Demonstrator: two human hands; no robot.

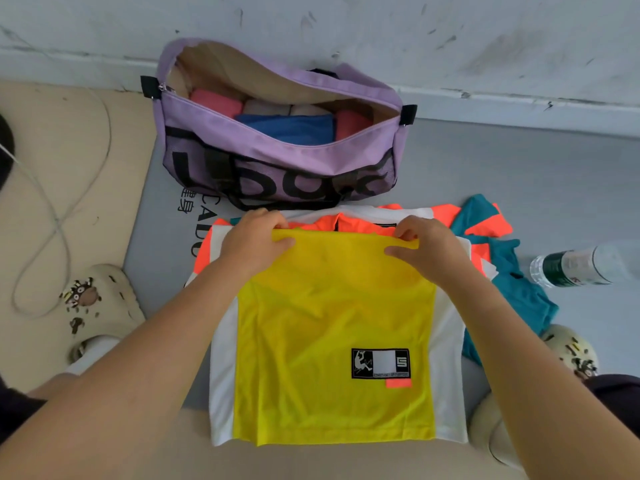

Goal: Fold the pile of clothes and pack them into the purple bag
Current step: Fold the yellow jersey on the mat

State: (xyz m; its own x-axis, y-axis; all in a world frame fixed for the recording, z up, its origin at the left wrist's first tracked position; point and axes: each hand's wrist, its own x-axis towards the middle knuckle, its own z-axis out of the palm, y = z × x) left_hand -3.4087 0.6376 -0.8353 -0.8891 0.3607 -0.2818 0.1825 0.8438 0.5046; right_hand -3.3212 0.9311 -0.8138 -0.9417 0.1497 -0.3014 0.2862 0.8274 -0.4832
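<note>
A yellow, white and orange shirt (332, 334) lies flat on the grey mat in front of me. My left hand (254, 239) pinches its far yellow edge on the left, and my right hand (427, 245) pinches the same edge on the right. Beyond the shirt stands the purple bag (277, 168), unzipped and open, holding folded pink, blue and beige clothes. A teal and orange garment (512, 282) lies crumpled to the right, partly under the shirt.
A plastic water bottle (575, 266) lies on its side at the right. Cream clogs (100, 306) sit at the left and right (571, 351). A grey cable (52, 209) loops on the beige floor at the left. The wall runs behind the bag.
</note>
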